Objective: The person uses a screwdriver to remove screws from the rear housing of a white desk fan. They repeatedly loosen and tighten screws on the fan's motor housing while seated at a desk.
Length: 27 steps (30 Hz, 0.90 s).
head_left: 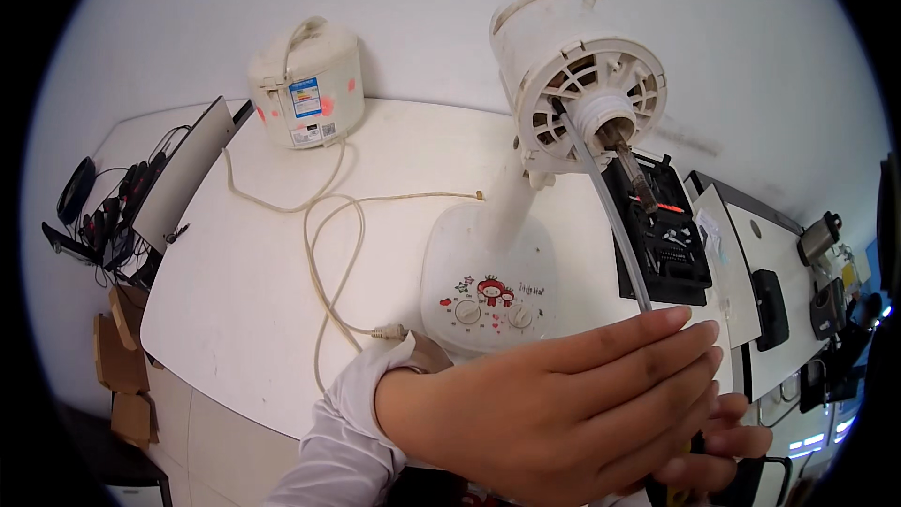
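A white electric fan without blades or grille stands on the table, its motor housing (526,56) facing me above a base (446,272) with two knobs. The long metal shaft of a screwdriver (610,202) slants from a slot in the housing's vented front down to my hands. My left hand (544,404) is closed around the lower shaft, fingers pressed together and thumb hidden. Mostly behind it, my right hand (727,441) curls its fingers around the yellow and black handle, which shows only in part. The fan's worn motor shaft (638,178) juts out of the threaded collar.
A white rice cooker (310,94) stands at the back left. A pale power cord (328,291) loops across the white table (235,319). Behind the screwdriver lies an open black tool case (676,268). Cardboard (122,347) and dark cables (136,202) are at the far left.
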Available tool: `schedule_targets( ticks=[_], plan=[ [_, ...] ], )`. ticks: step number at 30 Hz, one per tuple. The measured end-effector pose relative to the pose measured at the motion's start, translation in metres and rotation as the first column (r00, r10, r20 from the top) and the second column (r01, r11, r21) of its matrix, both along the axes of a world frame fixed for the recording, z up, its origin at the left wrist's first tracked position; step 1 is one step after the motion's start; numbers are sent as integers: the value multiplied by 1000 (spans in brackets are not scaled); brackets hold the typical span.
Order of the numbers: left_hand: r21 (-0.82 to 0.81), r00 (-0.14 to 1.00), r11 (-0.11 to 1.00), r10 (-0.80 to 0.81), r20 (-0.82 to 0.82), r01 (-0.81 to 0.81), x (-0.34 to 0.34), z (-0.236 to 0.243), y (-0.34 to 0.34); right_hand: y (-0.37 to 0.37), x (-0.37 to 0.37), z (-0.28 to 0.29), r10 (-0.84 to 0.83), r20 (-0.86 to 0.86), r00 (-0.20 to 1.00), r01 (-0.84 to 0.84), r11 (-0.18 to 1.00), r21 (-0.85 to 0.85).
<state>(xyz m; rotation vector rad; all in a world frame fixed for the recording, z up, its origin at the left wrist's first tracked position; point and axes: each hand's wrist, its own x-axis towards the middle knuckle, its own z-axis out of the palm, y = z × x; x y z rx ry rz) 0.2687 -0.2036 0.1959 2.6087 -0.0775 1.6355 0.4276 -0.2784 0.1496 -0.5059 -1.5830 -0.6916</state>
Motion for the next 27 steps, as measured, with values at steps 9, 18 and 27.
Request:
schedule_targets(
  ticks=[9, 18, 27],
  plan=[
    [348, 894, 927, -34, 446, -139, 33, -7, 29, -9, 6, 9, 119, -1, 993, -119, 992, -41],
    [117, 930, 989, 37, 365, -85, 25, -5, 5, -6, 48, -3, 378, 401, 835, -400, 916, -30],
    [332, 926, 926, 48, 373, -181, 25, -9, 21, 4, -16, 14, 129, 29, 991, -129, 992, -2]
  ],
)
